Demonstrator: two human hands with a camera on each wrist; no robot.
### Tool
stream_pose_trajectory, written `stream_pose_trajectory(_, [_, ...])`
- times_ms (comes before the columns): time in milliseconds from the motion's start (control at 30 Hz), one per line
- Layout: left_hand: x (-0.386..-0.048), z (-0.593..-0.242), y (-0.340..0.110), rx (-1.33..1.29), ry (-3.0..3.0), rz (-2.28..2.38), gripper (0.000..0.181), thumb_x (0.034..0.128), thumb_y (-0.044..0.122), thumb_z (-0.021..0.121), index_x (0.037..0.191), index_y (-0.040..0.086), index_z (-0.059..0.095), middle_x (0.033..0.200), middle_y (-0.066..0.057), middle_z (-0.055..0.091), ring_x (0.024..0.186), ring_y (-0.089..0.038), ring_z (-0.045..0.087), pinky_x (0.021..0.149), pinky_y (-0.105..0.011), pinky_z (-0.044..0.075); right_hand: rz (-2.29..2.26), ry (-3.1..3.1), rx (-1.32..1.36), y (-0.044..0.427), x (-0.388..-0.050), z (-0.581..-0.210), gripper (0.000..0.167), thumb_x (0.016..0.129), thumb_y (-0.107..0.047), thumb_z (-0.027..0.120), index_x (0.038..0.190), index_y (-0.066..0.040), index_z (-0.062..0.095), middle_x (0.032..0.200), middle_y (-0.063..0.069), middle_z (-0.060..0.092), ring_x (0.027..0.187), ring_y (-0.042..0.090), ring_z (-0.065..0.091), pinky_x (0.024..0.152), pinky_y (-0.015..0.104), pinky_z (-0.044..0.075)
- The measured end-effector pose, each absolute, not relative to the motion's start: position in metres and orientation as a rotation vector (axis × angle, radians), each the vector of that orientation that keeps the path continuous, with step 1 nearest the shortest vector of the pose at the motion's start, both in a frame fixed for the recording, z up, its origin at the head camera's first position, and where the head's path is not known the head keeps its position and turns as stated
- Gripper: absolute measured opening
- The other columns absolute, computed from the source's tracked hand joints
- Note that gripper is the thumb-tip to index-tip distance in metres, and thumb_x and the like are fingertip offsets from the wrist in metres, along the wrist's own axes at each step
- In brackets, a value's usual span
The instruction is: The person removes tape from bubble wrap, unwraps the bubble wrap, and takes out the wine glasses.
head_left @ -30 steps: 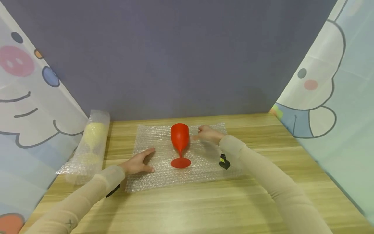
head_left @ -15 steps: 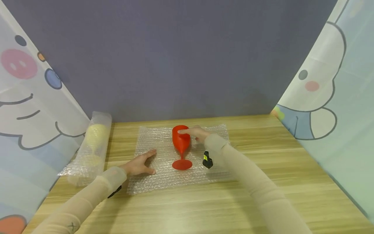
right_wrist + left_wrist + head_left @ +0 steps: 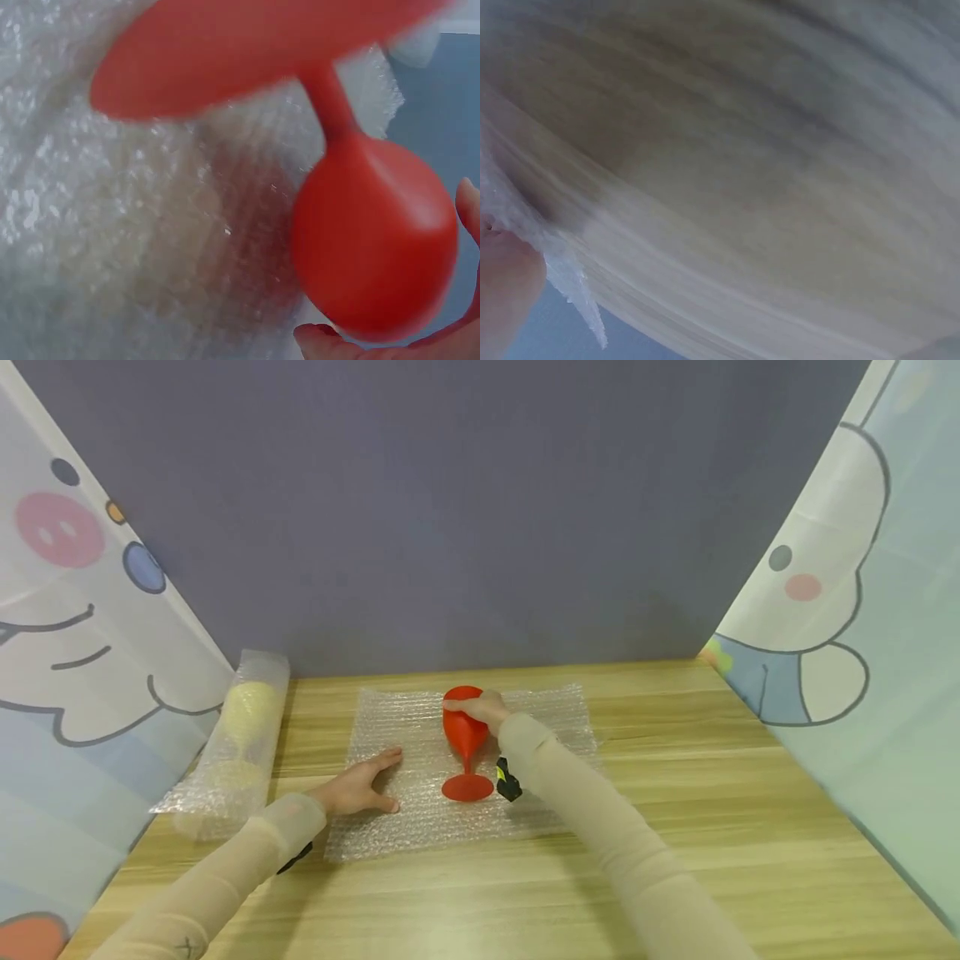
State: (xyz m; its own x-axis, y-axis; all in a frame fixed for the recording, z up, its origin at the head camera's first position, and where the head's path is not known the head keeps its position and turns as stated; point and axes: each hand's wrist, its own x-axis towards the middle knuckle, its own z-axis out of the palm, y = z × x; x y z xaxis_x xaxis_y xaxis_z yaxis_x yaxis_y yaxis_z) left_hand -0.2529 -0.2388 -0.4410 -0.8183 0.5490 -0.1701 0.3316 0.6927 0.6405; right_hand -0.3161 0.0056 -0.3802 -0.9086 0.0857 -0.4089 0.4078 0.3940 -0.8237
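A red goblet (image 3: 467, 743) lies on a flat sheet of bubble wrap (image 3: 420, 810), its foot toward the front. My right hand (image 3: 483, 708) grips the goblet's bowl from above; the right wrist view shows thumb and fingers around the bowl (image 3: 375, 240), with the wrap (image 3: 135, 225) beneath. On the sheet's left part rests my left hand (image 3: 360, 787), fingers and thumb spread, apart from the goblet. Only a bit of the left hand (image 3: 506, 289) shows in the left wrist view, beside the wrap's edge (image 3: 570, 285).
A pale yellow goblet wrapped in bubble wrap (image 3: 243, 727) lies at the left end of the wooden table (image 3: 465, 902). Behind the table stands a grey panel (image 3: 465, 518), with cartoon-printed cloths (image 3: 795, 618) at both sides.
My right hand has moved left from the sheet's right part onto the goblet's bowl and now grips it. The left hand has stayed on the wrap.
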Motion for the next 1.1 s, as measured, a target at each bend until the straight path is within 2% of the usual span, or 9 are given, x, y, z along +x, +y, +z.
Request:
stream_pose_trajectory(333, [-0.255,-0.439,-0.239,0.738,2.571,0.847,0.089,0.0764,0.035,0.072,0.141,-0.004,0.026,0.152,-0.017,0.015,0.139,-0.039,0.010,0.111,-0.057,0.015,-1.486,2.358,0.425,-0.003,-0.319,-0.388,0.077,0.071,-0.040,0.074,0.129,-0.002,0.041,0.114,0.012,0.055,0.086,0.022,0.056,0.069,0.029,0.051])
stream_pose_trajectory(467, [-0.255,-0.440,-0.240,0.736,2.555,0.873,0.089,0.0761,0.035,0.073,0.142,-0.004,0.026,0.152,-0.018,0.014,0.139,-0.039,0.010,0.111,-0.057,0.013,-1.499,2.332,0.435,-0.003,-0.320,-0.391,0.084,0.070,-0.042,0.074,0.133,-0.001,0.037,0.117,0.013,0.053,0.089,0.023,0.056,0.073,0.030,0.051])
stream_pose_trajectory(633, [-0.254,-0.445,-0.239,0.731,2.565,0.847,0.090,0.0752,0.037,0.073,0.142,-0.001,0.027,0.153,-0.014,0.014,0.140,-0.035,0.010,0.112,-0.054,0.014,-1.562,2.200,0.458,0.004,-0.321,-0.396,0.090,0.070,-0.043,0.074,0.137,-0.004,0.029,0.119,0.014,0.051,0.096,0.027,0.055,0.079,0.038,0.052])
stream_pose_trajectory(933, [-0.252,-0.446,-0.240,0.715,2.560,0.882,0.091,0.0743,0.037,0.073,0.143,0.000,0.027,0.154,-0.011,0.014,0.140,-0.035,0.009,0.112,-0.055,0.012,-1.643,2.026,0.410,0.017,-0.323,-0.394,0.082,0.072,-0.038,0.073,0.136,-0.008,0.030,0.126,0.016,0.048,0.106,0.032,0.053,0.084,0.044,0.052])
stream_pose_trajectory(1100, [-0.250,-0.444,-0.239,0.709,2.553,0.877,0.090,0.0754,0.037,0.072,0.143,0.000,0.026,0.154,-0.011,0.012,0.140,-0.035,0.008,0.112,-0.056,0.013,-1.680,1.977,0.394,0.023,-0.325,-0.395,0.077,0.072,-0.037,0.073,0.132,-0.008,0.034,0.125,0.015,0.049,0.105,0.033,0.054,0.082,0.044,0.052])
